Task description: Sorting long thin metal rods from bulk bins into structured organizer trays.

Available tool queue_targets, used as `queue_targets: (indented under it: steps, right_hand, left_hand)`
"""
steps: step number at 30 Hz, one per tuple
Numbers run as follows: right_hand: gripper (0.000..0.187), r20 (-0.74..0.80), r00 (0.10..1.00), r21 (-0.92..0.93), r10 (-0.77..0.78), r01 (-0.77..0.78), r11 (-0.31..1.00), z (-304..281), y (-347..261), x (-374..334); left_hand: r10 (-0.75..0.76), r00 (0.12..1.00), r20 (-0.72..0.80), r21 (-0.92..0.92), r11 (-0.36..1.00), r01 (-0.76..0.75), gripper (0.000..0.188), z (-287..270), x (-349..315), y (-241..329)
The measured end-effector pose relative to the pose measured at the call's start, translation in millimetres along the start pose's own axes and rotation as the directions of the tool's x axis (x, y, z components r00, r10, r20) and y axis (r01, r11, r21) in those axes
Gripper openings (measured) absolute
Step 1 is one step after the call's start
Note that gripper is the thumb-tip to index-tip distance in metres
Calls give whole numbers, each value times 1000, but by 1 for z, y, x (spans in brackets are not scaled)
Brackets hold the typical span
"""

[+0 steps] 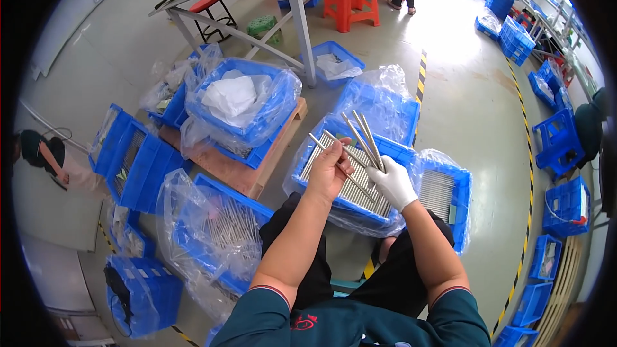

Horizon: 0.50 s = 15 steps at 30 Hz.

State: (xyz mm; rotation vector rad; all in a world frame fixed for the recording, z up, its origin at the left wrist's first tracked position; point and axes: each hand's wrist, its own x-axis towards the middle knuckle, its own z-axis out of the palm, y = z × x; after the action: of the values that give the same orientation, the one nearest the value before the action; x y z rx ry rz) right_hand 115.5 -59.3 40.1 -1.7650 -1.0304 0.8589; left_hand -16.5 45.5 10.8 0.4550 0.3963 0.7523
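Note:
My right hand (pixel 393 183), in a white glove, grips a bunch of several thin metal rods (pixel 367 140) that fan upward to the left. My bare left hand (pixel 331 170) is closed around a slim metal rod (pixel 317 141), which slants down to the right. Both hands are over a blue crate (pixel 297 177) lined with clear plastic, where many similar rods lie in rows. Beside it on the right, another blue crate (pixel 464 202) holds packed rods. At my left knee, a plastic-draped blue crate (pixel 254 209) contains loosely heaped rods.
A wooden pallet (pixel 257 183) carries blue crates with plastic and a white bag (pixel 232 95). Ahead stand a workbench (pixel 302 26) and a red stool (pixel 350 0). More crates (pixel 144 295) surround me. People are at the left, far ahead and at the right edge.

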Motion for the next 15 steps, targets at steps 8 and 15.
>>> queue_targets:
  steps: [8, 15]
  right_hand:
    - [16, 24, 995, 184, 97, -100, 978, 1, -5, 5]
    - [14, 197, 957, 476, 213, -283, 833, -2, -19, -4]
  left_hand:
    - [-33, 999, 7, 77, 997, 32, 32, 5, -3, -11]
    - [-30, 1000, 2, 156, 987, 29, 26, 7, -6, -13]
